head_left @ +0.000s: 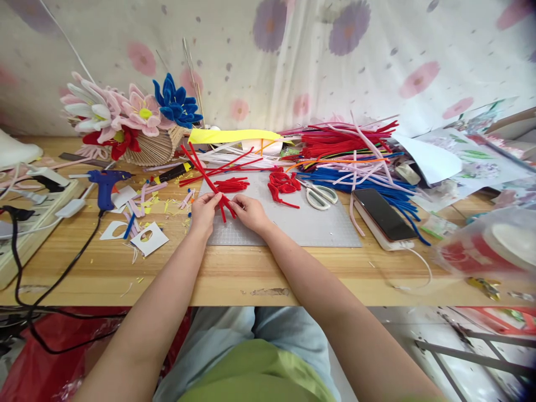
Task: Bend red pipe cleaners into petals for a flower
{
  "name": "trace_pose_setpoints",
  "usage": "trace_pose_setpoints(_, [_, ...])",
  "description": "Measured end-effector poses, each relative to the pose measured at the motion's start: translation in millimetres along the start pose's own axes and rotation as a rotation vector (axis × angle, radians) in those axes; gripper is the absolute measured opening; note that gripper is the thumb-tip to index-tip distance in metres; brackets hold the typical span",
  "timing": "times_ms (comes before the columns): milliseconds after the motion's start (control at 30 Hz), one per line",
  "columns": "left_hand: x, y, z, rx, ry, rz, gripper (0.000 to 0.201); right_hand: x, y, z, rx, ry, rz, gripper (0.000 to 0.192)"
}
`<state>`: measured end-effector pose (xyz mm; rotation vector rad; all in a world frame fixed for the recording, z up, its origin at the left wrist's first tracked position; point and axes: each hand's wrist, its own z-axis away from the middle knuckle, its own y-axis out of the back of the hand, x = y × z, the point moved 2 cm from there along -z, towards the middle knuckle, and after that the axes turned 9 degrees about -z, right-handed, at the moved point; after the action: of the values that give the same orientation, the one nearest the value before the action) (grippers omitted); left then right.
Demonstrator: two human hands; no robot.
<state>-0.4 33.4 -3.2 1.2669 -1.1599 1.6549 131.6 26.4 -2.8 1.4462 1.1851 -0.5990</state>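
Crossed red pipe cleaners (204, 174) are pinched between my two hands, just above the near left part of a grey cutting mat (288, 231). My left hand (204, 211) has its thumb and fingers closed on them where they cross. From the other side, my right hand (248, 212) pinches their lower ends. Behind my hands lies a small bundle of short red pieces (231, 185). To the right rest some bent red loops (282, 187) and white-handled scissors (319, 196).
A blue glue gun (106, 187) with a black cord stands at left, near cut white cards (149, 239). Fuzzy flowers (144, 111) are at back left. Piled pipe cleaners (347, 142) lie behind the mat. A phone (384, 215) and a bagged cup (494, 243) sit at right.
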Motion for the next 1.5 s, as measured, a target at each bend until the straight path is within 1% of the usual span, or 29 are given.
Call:
trace_pose_setpoints(100, [-2.0, -1.0, 0.3, 0.017, 0.000, 0.003, 0.025, -5.7, -0.9, 1.3, -0.012, 0.018, 0.047, 0.025])
trace_pose_setpoints(200, [-3.0, -2.0, 0.7, 0.020, -0.016, -0.025, 0.024, -6.9, -0.9, 2.1, -0.014, 0.011, 0.035, 0.024])
trace_pose_setpoints(300, [-1.8, -2.4, 1.4, 0.027, -0.105, -0.095, 0.020, -2.5, -1.1, 2.4, -0.029, -0.001, -0.069, 0.026])
trace_pose_setpoints(400, [-0.9, -3.0, 2.7, -0.011, -0.161, -0.159, 0.018, 3.3, -2.7, 1.6, -0.077, -0.021, -0.202, 0.031])
trace_pose_setpoints(467, [-1.3, -3.4, 3.6, -0.041, -0.139, -0.154, 0.018, 5.8, -3.6, 0.3, -0.093, -0.043, -0.239, 0.027])
trace_pose_setpoints(533, [-1.8, -3.5, 4.5, -0.051, -0.081, -0.115, 0.019, 6.4, -3.6, -1.0, -0.107, -0.056, -0.254, 0.022])
trace_pose_setpoints(600, [-1.6, -3.4, 5.3, -0.046, -0.013, -0.062, 0.019, 5.6, -2.6, -1.9, -0.137, -0.056, -0.298, 0.021])
trace_pose_setpoints(700, [-0.4, -3.0, 5.9, -0.048, 0.062, 0.012, 0.018, 3.5, -1.2, -1.9, -0.238, -0.071, -0.456, 0.025])
trace_pose_setpoints(767, [0.5, -2.9, 6.0, -0.080, 0.090, 0.043, 0.019, 2.6, -1.7, -1.3, -0.305, -0.100, -0.575, 0.029])
trace_pose_setpoints(833, [1.2, -3.2, 6.2, -0.127, 0.093, 0.067, 0.019, 2.1, -3.3, -1.2, -0.312, -0.118, -0.646, 0.030])
trace_pose_setpoints(967, [1.9, -4.6, 7.1, -0.205, 0.081, 0.129, 0.023, 2.1, -8.9, -3.1, -0.219, -0.165, -0.692, 0.032])
trace_pose_setpoints(1100, [4.2, -5.4, 5.9, -0.273, 0.099, 0.150, 0.018, 2.6, -10.6, -4.5, -0.222, -0.219, -0.709, 0.037])
trace_pose_setpoints(1200, [6.7, -4.6, 2.8, -0.275, 0.104, 0.207, 0.017, 1.3, -8.2, -4.5, -0.258, -0.237, -0.733, 0.039])
trace_pose_setpoints(1333, [7.0, -5.1, 0.8, -0.225, 0.078, 0.191, 0.020, -3.8, -8.3, -3.4, -0.260, -0.353, -0.869, 0.031])
trace_pose_setpoints(1433, [6.2, -6.6, 1.1, -0.238, 0.080, 0.158, 0.020, -8.7, -12.0, -1.1, -0.331, -0.452, -0.969, 0.029])
trace_pose_setpoints(1500, [6.6, -6.0, 0.0, -0.253, 0.081, 0.175, 0.018, -11.1, -14.5, 0.6, -0.370, -0.477, -0.996, 0.031])
